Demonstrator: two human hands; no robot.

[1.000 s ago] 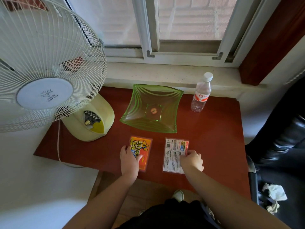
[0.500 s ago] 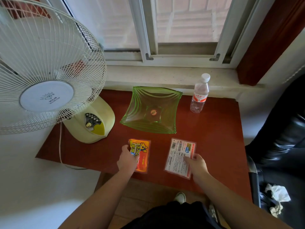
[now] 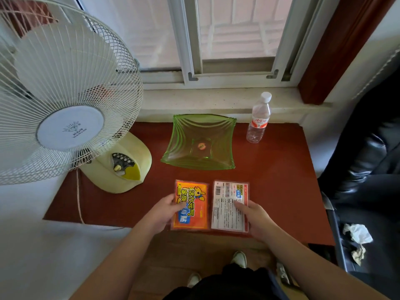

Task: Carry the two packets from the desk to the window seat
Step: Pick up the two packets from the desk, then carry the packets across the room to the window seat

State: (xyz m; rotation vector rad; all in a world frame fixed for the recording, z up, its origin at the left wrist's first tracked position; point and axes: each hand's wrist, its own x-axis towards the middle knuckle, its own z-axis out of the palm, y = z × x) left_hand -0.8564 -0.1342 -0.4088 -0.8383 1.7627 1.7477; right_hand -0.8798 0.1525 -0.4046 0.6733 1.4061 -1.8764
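My left hand (image 3: 163, 214) grips the left edge of an orange packet (image 3: 192, 204) with yellow and blue print. My right hand (image 3: 255, 219) grips the right edge of a white packet (image 3: 227, 207) covered in small text and a barcode. Both packets are held side by side, lifted just above the front part of the red-brown desk (image 3: 277, 180). The pale stone window seat (image 3: 207, 102) runs along the back, under the window, beyond the desk.
A green glass dish (image 3: 225, 156) stands mid-desk behind the packets. A plastic water bottle (image 3: 258, 119) is at the back right. A white fan (image 3: 65, 100) on a cream base (image 3: 129, 169) fills the left. A black leather chair (image 3: 368, 169) is on the right.
Both hands have closed on the packets and raised them off the desk. The packets have come closer together and now look larger, nearer the camera.
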